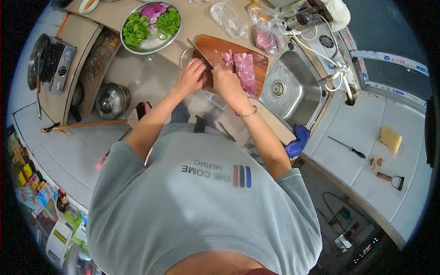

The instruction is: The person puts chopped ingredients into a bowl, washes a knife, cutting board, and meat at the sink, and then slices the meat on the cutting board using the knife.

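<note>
My right hand (pixel 224 82), a bangle on its wrist, is closed around the handle of a knife (pixel 200 51). Its blade points up and left across the wooden cutting board (pixel 213 43). Right of that hand lies a slab of raw pink meat (pixel 245 72) on the board, with small cut pieces (pixel 228 58) at its upper left. My left hand (pixel 192 75) has its fingers curled down at the board's left part, close to the blade. What lies under those fingers is hidden.
A metal plate (pixel 151 45) holds chopped green peppers and purple onion. Plastic bags (pixel 266 39) sit behind the board. On the right are a steel sink (pixel 295 82) and a blue cloth (pixel 299 141). A gas stove (pixel 62 66) with a wok stands at left.
</note>
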{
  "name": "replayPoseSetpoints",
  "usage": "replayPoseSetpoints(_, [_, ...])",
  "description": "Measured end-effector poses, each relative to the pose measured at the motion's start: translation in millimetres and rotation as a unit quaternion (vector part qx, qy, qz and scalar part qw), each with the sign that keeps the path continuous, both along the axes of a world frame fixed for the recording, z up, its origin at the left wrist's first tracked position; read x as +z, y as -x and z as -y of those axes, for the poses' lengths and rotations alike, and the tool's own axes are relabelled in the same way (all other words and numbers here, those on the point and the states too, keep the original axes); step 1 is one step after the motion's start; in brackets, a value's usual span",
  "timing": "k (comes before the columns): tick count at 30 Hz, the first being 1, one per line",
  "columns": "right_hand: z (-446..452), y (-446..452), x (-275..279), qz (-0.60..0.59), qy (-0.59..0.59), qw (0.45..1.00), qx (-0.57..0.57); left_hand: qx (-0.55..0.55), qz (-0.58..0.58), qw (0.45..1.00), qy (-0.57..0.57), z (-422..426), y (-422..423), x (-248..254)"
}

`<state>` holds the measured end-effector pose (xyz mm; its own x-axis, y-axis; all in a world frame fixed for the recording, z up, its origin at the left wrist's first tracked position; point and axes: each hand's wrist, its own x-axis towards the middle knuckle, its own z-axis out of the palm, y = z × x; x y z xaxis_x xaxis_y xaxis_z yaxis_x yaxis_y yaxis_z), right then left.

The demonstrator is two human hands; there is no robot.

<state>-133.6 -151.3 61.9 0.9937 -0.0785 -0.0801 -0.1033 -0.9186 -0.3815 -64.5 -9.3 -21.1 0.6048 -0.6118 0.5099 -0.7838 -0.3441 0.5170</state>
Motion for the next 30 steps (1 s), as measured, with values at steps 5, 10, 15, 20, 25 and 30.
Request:
replayPoseSetpoints(5, [7,13,-3,0.000,0.000,1.000,-0.027,0.013,-0.001,1.000,-0.010,1,-1,2])
replayPoseSetpoints(10, [36,56,12,0.025,-0.048,0.992,-0.116,0.081,-0.129,0.988,0.028,10,3,28])
replayPoseSetpoints(15, [57,84,21,0.121,-0.124,0.972,-0.162,0.032,-0.234,0.972,-0.003,38,-8,31])
replayPoseSetpoints(20, [80,111,47,0.144,-0.091,0.957,-0.237,-0.085,-0.315,0.939,0.105,83,-21,35])
replayPoseSetpoints(25, [92,134,54,0.124,-0.092,0.953,-0.261,-0.201,-0.116,0.963,-0.133,123,-50,42])
replayPoseSetpoints(30, [97,155,42,0.111,-0.090,0.949,-0.280,-0.223,-0.129,0.893,-0.370,140,-39,67])
